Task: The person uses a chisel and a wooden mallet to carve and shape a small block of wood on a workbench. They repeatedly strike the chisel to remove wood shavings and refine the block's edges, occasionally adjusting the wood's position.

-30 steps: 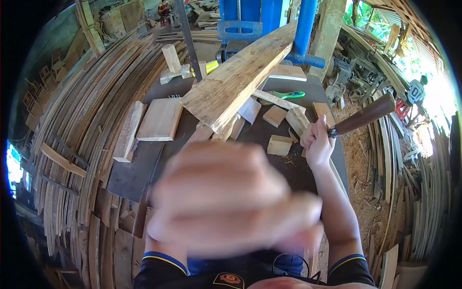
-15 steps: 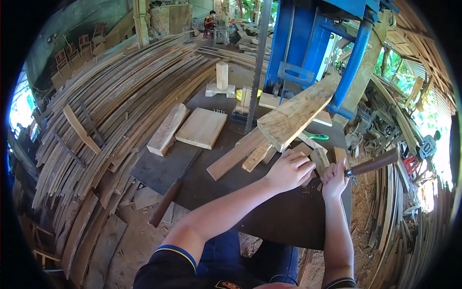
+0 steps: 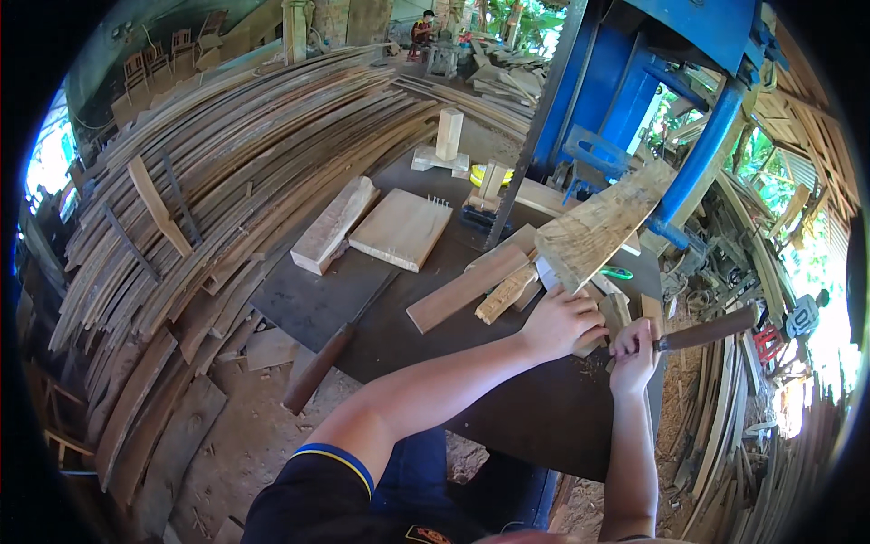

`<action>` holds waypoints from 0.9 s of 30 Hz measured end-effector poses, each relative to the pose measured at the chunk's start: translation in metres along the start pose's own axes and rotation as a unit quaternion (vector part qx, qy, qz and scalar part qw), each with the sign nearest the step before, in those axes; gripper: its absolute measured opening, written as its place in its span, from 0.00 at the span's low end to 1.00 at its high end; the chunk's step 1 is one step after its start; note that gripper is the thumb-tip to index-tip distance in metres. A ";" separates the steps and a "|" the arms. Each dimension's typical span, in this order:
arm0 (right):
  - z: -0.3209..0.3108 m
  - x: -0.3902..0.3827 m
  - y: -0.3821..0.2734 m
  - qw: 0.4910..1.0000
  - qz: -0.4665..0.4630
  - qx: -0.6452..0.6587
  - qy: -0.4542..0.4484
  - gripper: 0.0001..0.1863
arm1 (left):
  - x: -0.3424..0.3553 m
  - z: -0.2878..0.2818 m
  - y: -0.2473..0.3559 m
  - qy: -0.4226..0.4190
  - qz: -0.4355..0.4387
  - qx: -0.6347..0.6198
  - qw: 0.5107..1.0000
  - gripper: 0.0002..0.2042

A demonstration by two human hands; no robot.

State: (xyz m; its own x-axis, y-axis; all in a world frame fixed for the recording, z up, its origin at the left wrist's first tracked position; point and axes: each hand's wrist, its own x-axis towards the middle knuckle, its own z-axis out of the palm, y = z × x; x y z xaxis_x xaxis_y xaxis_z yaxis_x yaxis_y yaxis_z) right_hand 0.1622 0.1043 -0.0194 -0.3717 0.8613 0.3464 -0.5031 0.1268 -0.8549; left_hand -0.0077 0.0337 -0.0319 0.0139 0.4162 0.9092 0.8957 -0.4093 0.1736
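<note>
My left hand (image 3: pixel 564 325) bends over a small wooden block (image 3: pixel 616 314) on the dark work table (image 3: pixel 507 408), its fingers curled down at the block's near left side. Close to its right, my right hand (image 3: pixel 634 356) is closed around the metal part of a tool with a long brown wooden handle (image 3: pixel 711 328). That handle points out to the right; most of the blade is hidden by my fingers. Just beyond my left hand, a thick rough plank (image 3: pixel 603 227) slants up and away. A reddish-brown board (image 3: pixel 471 288) and a rough stick (image 3: pixel 507 295) lie left of it.
A blue machine (image 3: pixel 594 100) with an upright saw blade (image 3: pixel 535 136) stands behind the table. At left are a square board (image 3: pixel 401 228), a long block (image 3: pixel 333 225) and another brown-handled tool (image 3: pixel 319 370) overhanging the edge. Stacked planks (image 3: pixel 227 172) fill the left. Someone (image 3: pixel 423 34) sits far back.
The whole view has shifted, so the table and its things sit further right and lower. Both hands keep nearly the same pose at the block and the tool.
</note>
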 end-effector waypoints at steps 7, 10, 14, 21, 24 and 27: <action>-0.010 0.004 -0.003 0.995 0.039 0.015 -0.087 0.19 | -0.007 0.001 0.000 -0.081 -0.087 -0.053 0.991 0.12; -0.021 0.006 -0.002 0.995 0.045 0.025 -0.088 0.20 | -0.002 0.006 0.000 -0.166 -0.150 -0.147 0.964 0.18; -0.017 0.011 -0.011 0.986 0.062 0.102 -0.115 0.24 | -0.007 0.006 -0.011 -0.233 -0.230 -0.204 0.923 0.18; -0.011 0.017 -0.042 0.933 0.111 0.233 -0.250 0.28 | -0.006 0.003 -0.022 -0.251 -0.347 -0.324 0.844 0.26; -0.007 0.007 -0.034 0.931 0.132 0.221 -0.259 0.29 | -0.006 0.014 -0.021 -0.189 -0.399 -0.384 0.811 0.27; 0.005 0.000 -0.030 0.927 0.131 0.214 -0.279 0.29 | -0.005 0.010 -0.025 -0.173 -0.411 -0.370 0.815 0.30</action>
State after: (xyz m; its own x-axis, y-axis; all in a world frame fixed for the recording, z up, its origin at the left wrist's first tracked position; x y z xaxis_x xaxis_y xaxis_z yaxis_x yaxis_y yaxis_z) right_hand 0.1729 0.0977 0.0080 -0.8103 0.4312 0.3968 -0.5579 -0.3609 -0.7473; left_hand -0.0259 0.0498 -0.0444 -0.2161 0.9485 0.2316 0.1538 -0.2012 0.9674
